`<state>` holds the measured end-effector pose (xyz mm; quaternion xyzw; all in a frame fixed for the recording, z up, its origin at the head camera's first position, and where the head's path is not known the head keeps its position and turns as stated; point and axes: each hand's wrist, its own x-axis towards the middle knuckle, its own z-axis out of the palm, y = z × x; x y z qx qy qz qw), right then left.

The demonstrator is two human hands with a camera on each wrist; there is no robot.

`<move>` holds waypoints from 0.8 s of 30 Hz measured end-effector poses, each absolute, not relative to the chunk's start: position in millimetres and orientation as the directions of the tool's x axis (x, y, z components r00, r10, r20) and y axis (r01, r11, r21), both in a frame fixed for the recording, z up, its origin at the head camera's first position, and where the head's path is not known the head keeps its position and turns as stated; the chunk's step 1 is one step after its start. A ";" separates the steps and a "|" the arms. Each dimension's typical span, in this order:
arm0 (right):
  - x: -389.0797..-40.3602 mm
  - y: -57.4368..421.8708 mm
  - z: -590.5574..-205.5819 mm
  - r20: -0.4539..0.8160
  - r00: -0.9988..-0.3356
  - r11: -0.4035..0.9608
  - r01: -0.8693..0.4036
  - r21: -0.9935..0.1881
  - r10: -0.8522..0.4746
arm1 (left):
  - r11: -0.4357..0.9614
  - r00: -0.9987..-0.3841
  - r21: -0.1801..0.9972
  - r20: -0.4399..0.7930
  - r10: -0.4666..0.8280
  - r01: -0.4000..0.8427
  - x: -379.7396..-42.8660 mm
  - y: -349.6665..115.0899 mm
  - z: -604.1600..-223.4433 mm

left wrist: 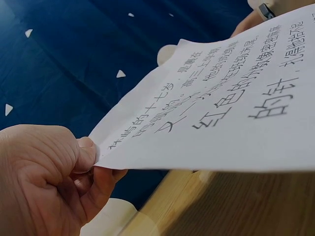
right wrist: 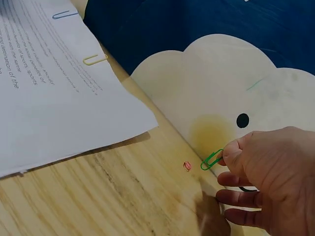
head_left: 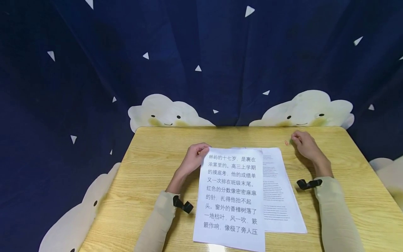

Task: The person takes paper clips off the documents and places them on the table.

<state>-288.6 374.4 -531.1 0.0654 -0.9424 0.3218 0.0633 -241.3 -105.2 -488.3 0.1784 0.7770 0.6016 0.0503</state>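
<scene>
My left hand [head_left: 194, 157] pinches the upper left corner of a white sheet [head_left: 231, 210] printed with large Chinese text. The sheet is raised at that corner and overlaps a sheet with small English text [head_left: 280, 196]. Between thumb and forefinger of my right hand [right wrist: 266, 172] is a green paper clip [right wrist: 211, 160], held near the table's far right. Beside it on the wood lie small red paper clips [right wrist: 187, 166]. A blue paper clip [right wrist: 65, 15] and a yellow paper clip [right wrist: 95, 60] sit on the top edge of the English sheet.
The wooden table [head_left: 151, 168] carries the papers near its middle. A dark blue curtain [head_left: 220, 42] with white triangles and smiling clouds hangs right behind the table's far edge. Each wrist wears a black camera strap.
</scene>
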 end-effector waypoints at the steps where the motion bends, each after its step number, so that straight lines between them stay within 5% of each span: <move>1: -288.8 375.2 -531.9 0.168 -0.982 0.784 -0.171 -0.597 -0.087 | 0.213 -0.932 0.953 0.136 0.337 0.216 -241.4 -105.2 -488.4; 24: -287.5 376.8 -548.4 0.138 -0.989 0.834 -0.037 -0.551 0.047 | 0.173 -0.934 0.966 0.125 0.334 0.191 -242.9 -104.5 -491.0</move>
